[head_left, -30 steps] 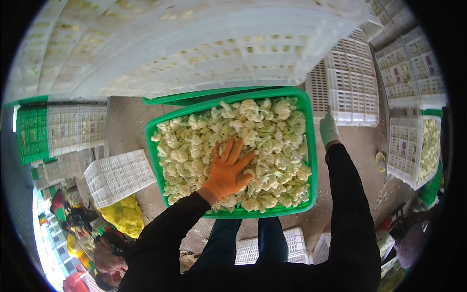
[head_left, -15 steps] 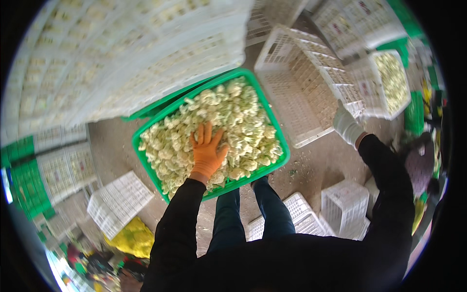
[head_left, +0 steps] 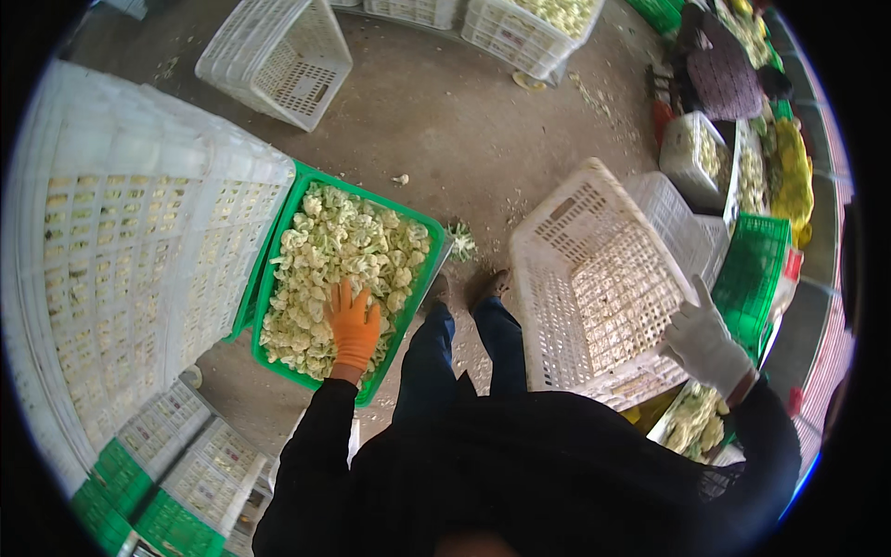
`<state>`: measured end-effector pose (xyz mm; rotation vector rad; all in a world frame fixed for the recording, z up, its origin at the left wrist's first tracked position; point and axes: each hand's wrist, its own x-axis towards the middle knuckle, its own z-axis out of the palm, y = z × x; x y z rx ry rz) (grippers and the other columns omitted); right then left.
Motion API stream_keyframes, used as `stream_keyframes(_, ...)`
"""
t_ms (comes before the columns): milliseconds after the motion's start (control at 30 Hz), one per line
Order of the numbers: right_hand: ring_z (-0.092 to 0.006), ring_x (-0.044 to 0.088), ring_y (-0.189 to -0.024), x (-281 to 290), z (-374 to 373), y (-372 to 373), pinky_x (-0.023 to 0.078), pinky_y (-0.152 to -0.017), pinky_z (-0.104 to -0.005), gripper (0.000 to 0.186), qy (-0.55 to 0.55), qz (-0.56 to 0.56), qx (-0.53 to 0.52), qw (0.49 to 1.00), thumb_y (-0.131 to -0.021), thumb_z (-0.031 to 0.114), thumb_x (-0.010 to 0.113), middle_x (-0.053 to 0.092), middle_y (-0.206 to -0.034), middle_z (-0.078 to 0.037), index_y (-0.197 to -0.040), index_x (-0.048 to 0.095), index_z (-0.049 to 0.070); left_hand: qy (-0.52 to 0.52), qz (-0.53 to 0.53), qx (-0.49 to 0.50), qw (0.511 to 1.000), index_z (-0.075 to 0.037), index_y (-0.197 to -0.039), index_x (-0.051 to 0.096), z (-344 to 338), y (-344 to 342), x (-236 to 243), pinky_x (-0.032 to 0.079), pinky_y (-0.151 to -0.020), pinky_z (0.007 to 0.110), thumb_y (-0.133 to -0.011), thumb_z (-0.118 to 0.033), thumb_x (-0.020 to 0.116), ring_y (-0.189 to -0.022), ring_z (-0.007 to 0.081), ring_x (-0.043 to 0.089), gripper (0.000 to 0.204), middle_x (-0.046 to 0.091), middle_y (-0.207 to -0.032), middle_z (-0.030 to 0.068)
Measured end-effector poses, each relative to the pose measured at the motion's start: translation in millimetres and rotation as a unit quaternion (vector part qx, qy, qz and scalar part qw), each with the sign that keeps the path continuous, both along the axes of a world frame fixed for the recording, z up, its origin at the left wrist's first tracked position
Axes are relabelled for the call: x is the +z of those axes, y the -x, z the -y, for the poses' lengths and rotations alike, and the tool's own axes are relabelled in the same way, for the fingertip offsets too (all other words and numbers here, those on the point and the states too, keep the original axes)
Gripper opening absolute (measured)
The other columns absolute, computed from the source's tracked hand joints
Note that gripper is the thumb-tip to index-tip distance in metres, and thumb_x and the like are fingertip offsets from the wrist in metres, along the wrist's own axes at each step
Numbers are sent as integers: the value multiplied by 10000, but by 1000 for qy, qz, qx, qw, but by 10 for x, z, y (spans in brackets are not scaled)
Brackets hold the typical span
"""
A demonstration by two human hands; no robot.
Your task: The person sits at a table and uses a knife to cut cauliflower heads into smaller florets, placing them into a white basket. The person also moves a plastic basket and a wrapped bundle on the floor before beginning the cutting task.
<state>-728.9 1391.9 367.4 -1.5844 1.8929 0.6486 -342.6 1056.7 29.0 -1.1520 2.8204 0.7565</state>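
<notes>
My left hand (head_left: 353, 325), in an orange glove, lies with fingers spread on a heap of cauliflower florets (head_left: 357, 241). The florets fill a green crate (head_left: 429, 223) that stands against a tall stack of white crates. In a white glove, my right hand (head_left: 703, 342) grips the upper rim of a white slatted crate (head_left: 571, 311) at my right side. One of its fingers points up along the rim, and the others are partly hidden. The white crate is tilted, with its open side up and no florets visible inside.
Tall stacked white crates (head_left: 121, 241) full of florets rise at left. White crates (head_left: 278, 65) stand nested at the far left. A floret-filled crate (head_left: 529, 32) is at the back. A person (head_left: 719, 79) bends at far right, near a green crate (head_left: 750, 265). Leaves (head_left: 460, 241) lie on the floor.
My view has turned to the right. The white crate in my right hand has come round nearer my side. My left hand still rests on the florets.
</notes>
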Motion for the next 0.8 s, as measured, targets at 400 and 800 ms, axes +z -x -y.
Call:
stream_keyframes(400,-296,601,-877,83,-2756,-2527,297,-1126,-621,219,158,-129,-485,851,-767,229,774,579,-788,-78,-784,597,101,-18,57,-316,947,-70,-1189,658,-698,326,213,257,-1167,559,-871,-247,657,-1423,452,314,364,418,-1507,245)
stream_keyframes(800,-368,607,-654,-116,-3689,-4937,483,-653,-468,332,282,-252,-781,497,-862,324,727,597,-647,-130,-668,585,95,-52,214,-605,765,-49,-1168,683,-2308,1228,645,460,-969,489,-898,-309,607,-1169,409,554,382,606,-1238,197)
